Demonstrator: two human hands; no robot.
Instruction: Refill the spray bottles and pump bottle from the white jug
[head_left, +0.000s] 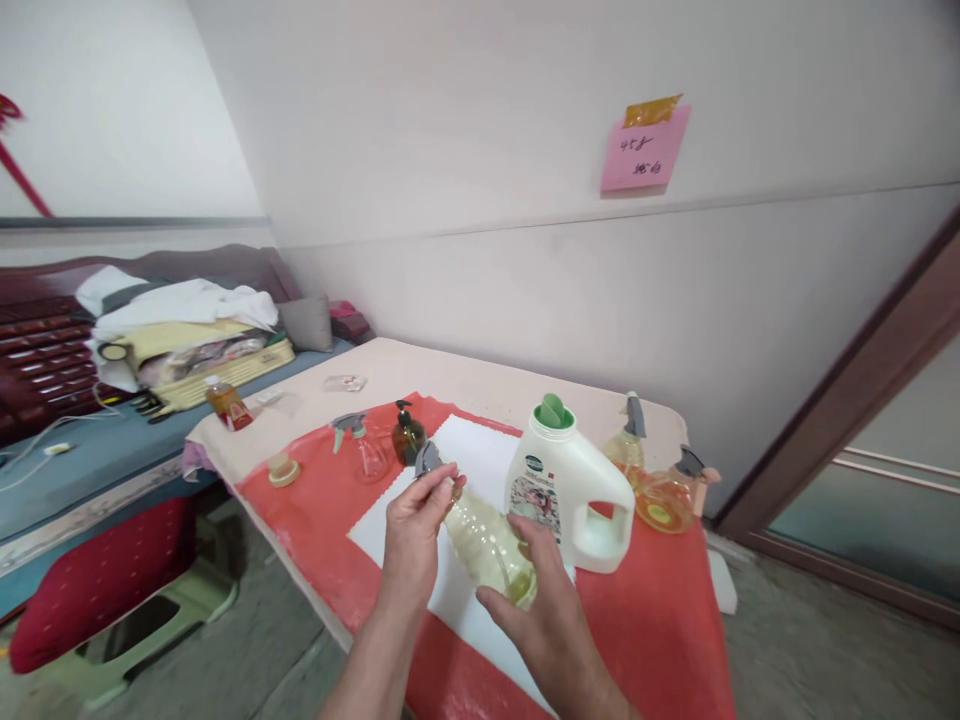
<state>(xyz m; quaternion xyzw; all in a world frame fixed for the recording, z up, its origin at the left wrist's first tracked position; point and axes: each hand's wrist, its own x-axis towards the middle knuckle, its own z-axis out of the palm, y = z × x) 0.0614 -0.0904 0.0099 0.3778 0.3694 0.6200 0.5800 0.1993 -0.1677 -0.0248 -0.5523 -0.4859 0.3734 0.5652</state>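
A clear spray bottle (pixel 487 535) with a grey trigger head (pixel 428 458) is tilted in front of me, its base toward me. A little yellowish liquid lies near the base. My left hand (pixel 420 515) is closed with a pinch at the bottle's neck, just below the head. Around the lower end curves my right hand (pixel 544 600), thumb on one side and fingers on the other. Just behind the right hand stands a large pale green jug (pixel 566 490) with a handle, a printed label and a green spout (pixel 553 410).
On the red cloth (pixel 315 520) are an empty-looking spray bottle (pixel 367 455), a dark pump bottle (pixel 409 437) and a beige cap (pixel 283 470). Two spray bottles with yellow liquid, one upright (pixel 626 440) and one lying (pixel 666 505), are at right. A red-seated stool (pixel 105 580) stands left.
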